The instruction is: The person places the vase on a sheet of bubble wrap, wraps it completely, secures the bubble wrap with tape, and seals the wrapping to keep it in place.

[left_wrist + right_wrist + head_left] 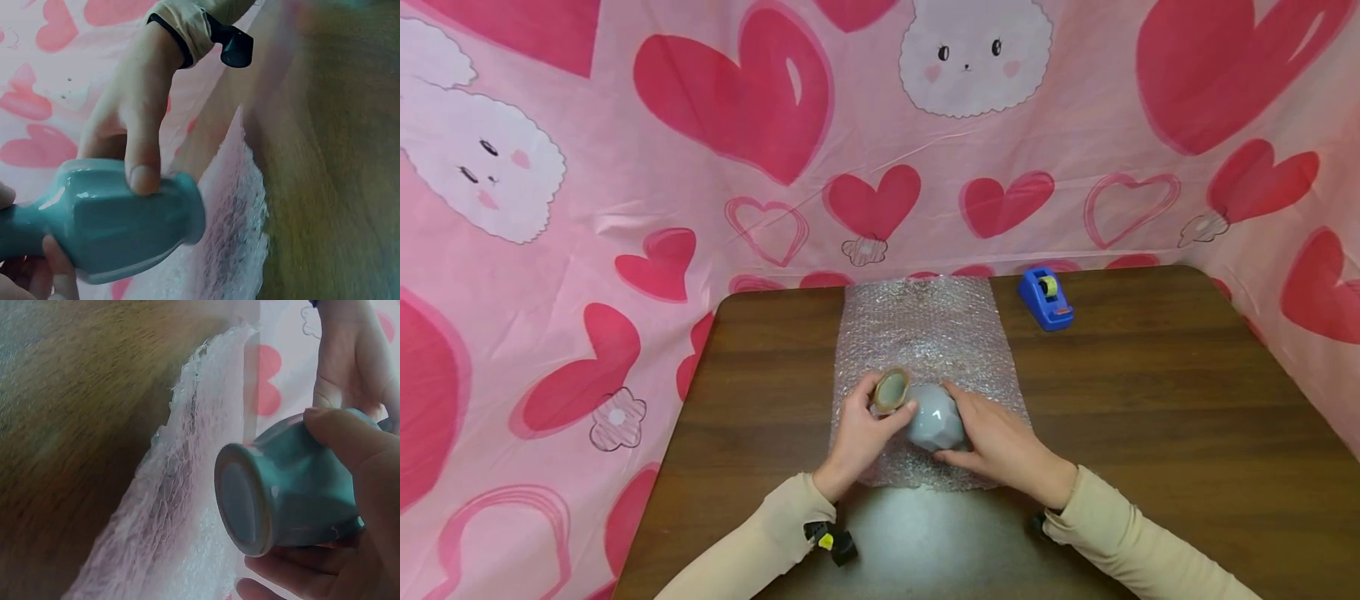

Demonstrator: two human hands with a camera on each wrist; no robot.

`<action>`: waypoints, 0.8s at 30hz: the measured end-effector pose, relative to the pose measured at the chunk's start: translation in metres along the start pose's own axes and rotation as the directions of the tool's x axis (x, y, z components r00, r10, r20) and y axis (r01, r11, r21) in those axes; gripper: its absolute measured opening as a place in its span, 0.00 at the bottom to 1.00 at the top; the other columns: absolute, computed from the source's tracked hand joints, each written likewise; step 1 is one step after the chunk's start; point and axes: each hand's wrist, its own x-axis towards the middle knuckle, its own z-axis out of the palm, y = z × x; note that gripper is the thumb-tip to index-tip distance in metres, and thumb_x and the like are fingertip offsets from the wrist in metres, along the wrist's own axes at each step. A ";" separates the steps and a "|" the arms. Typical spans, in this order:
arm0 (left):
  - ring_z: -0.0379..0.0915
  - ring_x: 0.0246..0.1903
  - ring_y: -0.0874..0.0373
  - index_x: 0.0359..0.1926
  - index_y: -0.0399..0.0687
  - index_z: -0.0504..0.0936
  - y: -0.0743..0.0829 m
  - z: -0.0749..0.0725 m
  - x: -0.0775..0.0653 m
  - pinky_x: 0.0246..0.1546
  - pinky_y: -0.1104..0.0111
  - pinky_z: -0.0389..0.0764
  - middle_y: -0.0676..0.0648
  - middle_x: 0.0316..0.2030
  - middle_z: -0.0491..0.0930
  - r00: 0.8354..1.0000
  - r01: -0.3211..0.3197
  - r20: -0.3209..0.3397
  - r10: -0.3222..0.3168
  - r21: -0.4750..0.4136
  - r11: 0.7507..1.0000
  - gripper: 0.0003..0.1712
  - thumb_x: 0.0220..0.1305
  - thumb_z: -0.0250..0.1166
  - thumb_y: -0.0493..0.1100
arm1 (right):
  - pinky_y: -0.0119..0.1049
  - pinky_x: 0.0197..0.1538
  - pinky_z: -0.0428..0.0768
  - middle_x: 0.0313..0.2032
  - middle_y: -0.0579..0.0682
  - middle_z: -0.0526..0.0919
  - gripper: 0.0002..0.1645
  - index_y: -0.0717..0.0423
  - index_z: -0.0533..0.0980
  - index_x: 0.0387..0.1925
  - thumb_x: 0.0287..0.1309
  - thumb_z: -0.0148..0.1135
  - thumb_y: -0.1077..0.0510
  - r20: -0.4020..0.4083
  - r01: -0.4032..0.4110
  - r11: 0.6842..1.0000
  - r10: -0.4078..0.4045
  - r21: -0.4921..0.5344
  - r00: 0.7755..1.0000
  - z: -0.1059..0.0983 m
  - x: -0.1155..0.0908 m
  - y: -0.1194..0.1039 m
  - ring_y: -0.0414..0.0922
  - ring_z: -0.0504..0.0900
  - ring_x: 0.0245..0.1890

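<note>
Both hands hold a glossy grey-blue ceramic vase (937,418) tilted over a sheet of bubble wrap (925,317). My left hand (865,429) grips its neck end, close to the brown-rimmed mouth. Around the faceted body curls my right hand (1007,442), fingers and thumb on opposite sides. In the left wrist view, the narrow neck of the vase (119,219) runs off the left edge, while the right thumb presses the body. The foot of the vase (244,500) faces the right wrist camera. Part of the body is hidden by the right hand.
At the back right of the brown wooden table (1150,400) stands a blue tape dispenser (1046,298) with a yellowish roll. A pink curtain (880,133) printed with hearts closes off the back and sides. The bubble wrap reaches the table's far edge.
</note>
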 end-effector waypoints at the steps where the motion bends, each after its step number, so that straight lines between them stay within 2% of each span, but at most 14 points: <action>1: 0.76 0.45 0.59 0.52 0.38 0.80 -0.001 -0.001 0.000 0.44 0.71 0.78 0.42 0.48 0.84 1.000 0.002 0.012 -0.002 -0.005 1.000 0.21 0.60 0.76 0.37 | 0.51 0.52 0.84 0.57 0.61 0.82 0.59 0.69 0.64 0.72 0.52 0.81 0.40 -0.001 -0.004 1.000 0.004 -0.004 1.000 0.000 0.000 0.000 0.54 0.85 0.52; 4: 0.77 0.44 0.59 0.59 0.35 0.72 -0.004 -0.006 0.001 0.43 0.71 0.78 0.38 0.49 0.81 0.998 0.005 0.065 -0.003 -0.023 1.000 0.29 0.60 0.74 0.35 | 0.48 0.47 0.85 0.53 0.57 0.84 0.55 0.66 0.69 0.68 0.48 0.83 0.39 -0.010 -0.022 0.999 0.022 -0.032 1.000 -0.002 -0.001 0.000 0.50 0.86 0.46; 8: 0.78 0.45 0.57 0.64 0.35 0.64 -0.005 -0.015 0.003 0.42 0.72 0.79 0.35 0.53 0.75 0.989 0.016 0.146 -0.014 -0.017 1.000 0.36 0.61 0.73 0.33 | 0.51 0.47 0.83 0.51 0.56 0.86 0.54 0.62 0.72 0.66 0.45 0.83 0.36 -0.019 -0.036 0.995 0.034 -0.091 0.999 -0.004 -0.003 0.001 0.49 0.86 0.43; 14: 0.72 0.40 0.55 0.67 0.36 0.64 -0.005 -0.029 0.005 0.37 0.71 0.74 0.35 0.52 0.75 0.970 0.022 0.239 -0.046 0.100 0.995 0.35 0.64 0.73 0.36 | 0.52 0.48 0.82 0.49 0.54 0.86 0.54 0.57 0.74 0.66 0.45 0.81 0.32 -0.036 -0.007 0.990 0.002 -0.141 0.999 -0.006 -0.005 0.004 0.49 0.85 0.42; 17: 0.70 0.37 0.54 0.67 0.39 0.67 -0.004 -0.034 0.007 0.35 0.69 0.74 0.40 0.49 0.77 0.959 -0.015 0.280 -0.039 0.187 0.982 0.35 0.64 0.74 0.38 | 0.52 0.47 0.83 0.48 0.53 0.86 0.53 0.56 0.75 0.66 0.44 0.82 0.33 -0.053 0.019 0.989 -0.027 -0.145 0.998 -0.006 -0.005 0.005 0.49 0.85 0.42; 18: 0.71 0.37 0.54 0.67 0.40 0.68 -0.004 -0.036 0.008 0.35 0.68 0.75 0.42 0.48 0.77 0.953 -0.045 0.301 -0.025 0.224 0.974 0.35 0.63 0.75 0.39 | 0.52 0.47 0.82 0.48 0.52 0.85 0.53 0.55 0.75 0.65 0.43 0.82 0.33 -0.056 0.028 0.989 -0.036 -0.148 0.998 -0.006 -0.005 0.005 0.49 0.85 0.42; 20: 0.73 0.38 0.54 0.67 0.41 0.71 -0.004 -0.038 0.009 0.36 0.66 0.77 0.45 0.47 0.78 0.937 -0.137 0.349 0.019 0.318 0.938 0.36 0.62 0.77 0.43 | 0.53 0.48 0.82 0.47 0.52 0.85 0.52 0.55 0.75 0.65 0.43 0.82 0.33 -0.060 0.049 0.987 -0.059 -0.155 0.996 -0.006 -0.005 0.005 0.49 0.84 0.42; 22: 0.76 0.41 0.56 0.65 0.43 0.75 -0.005 -0.039 0.010 0.40 0.63 0.80 0.47 0.46 0.80 0.914 -0.236 0.400 0.061 0.403 0.885 0.36 0.59 0.79 0.46 | 0.53 0.49 0.82 0.47 0.52 0.85 0.52 0.55 0.76 0.64 0.42 0.83 0.33 -0.060 0.073 0.984 -0.084 -0.165 0.995 -0.005 -0.005 0.005 0.49 0.84 0.41; 24: 0.77 0.42 0.58 0.61 0.45 0.79 -0.006 -0.041 0.009 0.44 0.62 0.80 0.50 0.45 0.82 0.888 -0.329 0.450 0.093 0.481 0.813 0.33 0.58 0.80 0.49 | 0.53 0.50 0.81 0.47 0.52 0.85 0.51 0.55 0.76 0.63 0.42 0.82 0.33 -0.050 0.097 0.980 -0.107 -0.176 0.993 -0.004 -0.005 0.004 0.49 0.85 0.42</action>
